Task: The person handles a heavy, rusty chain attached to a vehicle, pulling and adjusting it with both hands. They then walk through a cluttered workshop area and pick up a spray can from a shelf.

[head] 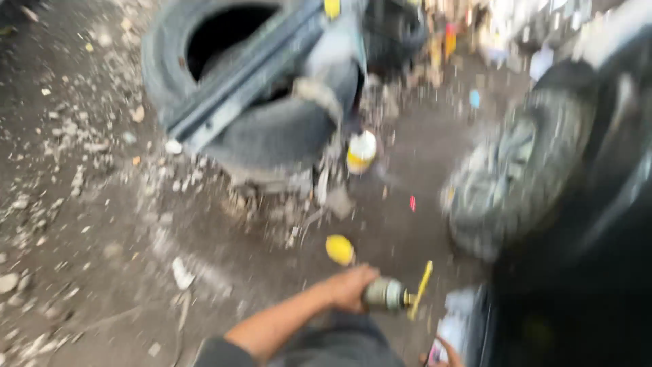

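Grey metal cylinder tool with a yellow handle [397,293] sits clamped in the left hand [350,287]; likely rigid, fairly heavy, best held mid-barrel. Right hand [445,355]: grip unclear.

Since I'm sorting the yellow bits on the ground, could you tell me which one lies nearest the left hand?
The round yellow cap, just above the left hand; the white-and-yellow container sits farther off, beside the tyre.

Tyre [258,88] ahead — open ground [102,258] left

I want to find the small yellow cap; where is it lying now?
The yellow cap lies on the dirty ground near the centre of the head view, just above the left hand and below the tyre.
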